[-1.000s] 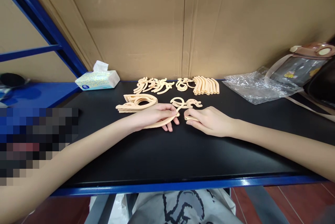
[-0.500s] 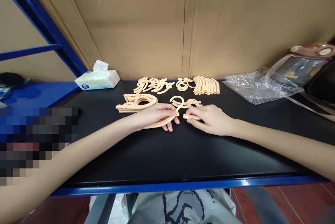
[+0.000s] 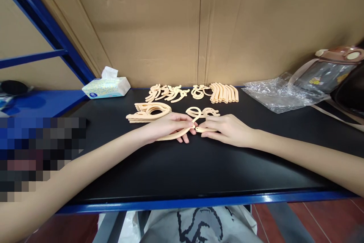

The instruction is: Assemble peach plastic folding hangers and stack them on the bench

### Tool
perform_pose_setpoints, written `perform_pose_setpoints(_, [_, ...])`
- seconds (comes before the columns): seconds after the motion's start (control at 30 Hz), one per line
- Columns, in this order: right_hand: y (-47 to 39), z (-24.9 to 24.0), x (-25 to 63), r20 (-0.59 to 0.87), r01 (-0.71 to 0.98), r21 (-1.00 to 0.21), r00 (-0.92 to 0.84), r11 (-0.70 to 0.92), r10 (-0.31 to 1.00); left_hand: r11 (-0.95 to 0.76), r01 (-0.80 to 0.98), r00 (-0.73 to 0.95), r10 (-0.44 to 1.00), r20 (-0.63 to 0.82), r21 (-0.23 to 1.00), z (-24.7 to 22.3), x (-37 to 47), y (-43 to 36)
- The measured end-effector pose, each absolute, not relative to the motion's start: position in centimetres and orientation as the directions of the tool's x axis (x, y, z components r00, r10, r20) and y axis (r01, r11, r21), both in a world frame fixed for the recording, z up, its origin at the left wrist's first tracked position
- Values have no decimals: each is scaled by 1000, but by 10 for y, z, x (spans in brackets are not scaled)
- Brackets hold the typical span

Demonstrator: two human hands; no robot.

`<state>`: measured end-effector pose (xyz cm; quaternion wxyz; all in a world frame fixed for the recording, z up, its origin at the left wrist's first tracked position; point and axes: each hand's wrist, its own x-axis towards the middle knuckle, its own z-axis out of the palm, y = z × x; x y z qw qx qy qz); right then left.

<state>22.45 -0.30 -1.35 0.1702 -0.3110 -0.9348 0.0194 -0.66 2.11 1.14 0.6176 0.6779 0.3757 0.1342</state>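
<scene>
Near the middle of the black table, my left hand (image 3: 176,124) is closed on a cream hook piece (image 3: 196,112) joined to a curved arm (image 3: 173,135). My right hand (image 3: 224,127) grips a second cream arm (image 3: 207,130), most of it hidden under the palm. Its tip lies close to the joint at my left fingertips; whether they touch is unclear. Behind my left hand rests a stack of cream hanger pieces (image 3: 148,112). More loose cream pieces (image 3: 213,112) lie behind my right hand.
Along the back are curved cream pieces (image 3: 167,93), hooks (image 3: 198,91) and a row of arms (image 3: 224,92). A tissue pack (image 3: 106,87) sits back left. Clear plastic (image 3: 280,91) and a bottle (image 3: 321,76) are at the right. A blue edge (image 3: 199,201) borders the table (image 3: 184,174).
My right hand has moved slightly left, bringing its arm piece closer to the joint at my left hand. The hook in my left hand has turned a little.
</scene>
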Motion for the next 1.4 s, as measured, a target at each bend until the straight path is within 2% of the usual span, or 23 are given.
perform_pose_setpoints(0.7, [-5,-15,226,396,548,1,-768,836,503,3,356,699,663,-268,935,13,-7,21])
perform_pose_setpoints(1.4, [-5,-12,223,447,515,54,-778,856,441,30,333,734,618,-280,942,15,-9,23])
